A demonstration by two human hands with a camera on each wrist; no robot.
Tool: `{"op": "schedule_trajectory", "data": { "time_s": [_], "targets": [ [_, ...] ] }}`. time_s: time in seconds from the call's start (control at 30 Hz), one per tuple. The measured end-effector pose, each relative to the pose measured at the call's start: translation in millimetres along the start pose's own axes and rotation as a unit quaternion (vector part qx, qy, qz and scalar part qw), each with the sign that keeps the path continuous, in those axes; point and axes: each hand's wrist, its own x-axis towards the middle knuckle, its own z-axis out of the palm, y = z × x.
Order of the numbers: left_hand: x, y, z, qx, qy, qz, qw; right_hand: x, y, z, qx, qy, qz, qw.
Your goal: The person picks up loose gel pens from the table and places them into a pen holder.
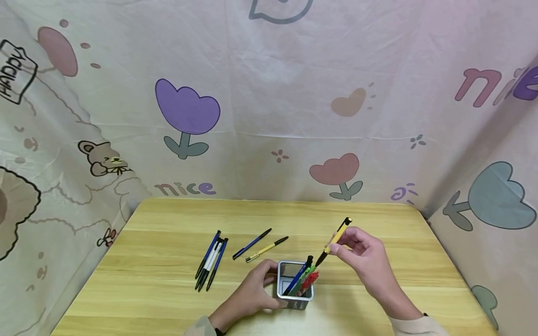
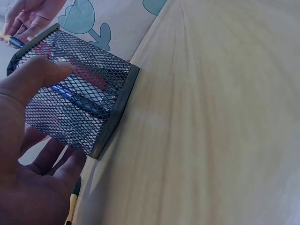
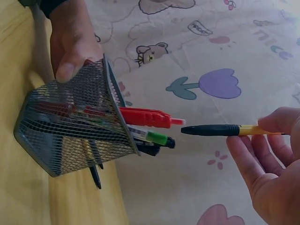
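Observation:
A square mesh pen holder stands on the table, gripped at its left side by my left hand, thumb and fingers around it in the left wrist view. Inside the mesh holder lean a red pen, a green-ended pen and a blue pen. My right hand pinches a yellow pen between thumb and fingers. Its black end points down at the holder's back right, just above the pen tops. In the right wrist view that black end is apart from the red pen.
Left of the holder, several blue and white pens lie side by side on the wooden table. A blue pen and another yellow pen lie behind the holder, slightly left. Printed cloth hangs around the table's back and sides.

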Motion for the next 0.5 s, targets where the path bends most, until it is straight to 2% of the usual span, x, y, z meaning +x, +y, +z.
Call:
{"op": "schedule_trajectory", "data": {
  "time_s": [0.23,0.5],
  "targets": [
    [0.3,0.5,-0.1,-0.001,0.000,0.001,1.0000,-3.5,9,8,0.056,-0.033,-0.007,0.9979],
    [0.3,-0.8,0.0,-0.004,-0.002,0.005,1.0000,-6.5,16,13,0.024,-0.038,0.025,0.9987]
  ]
}}
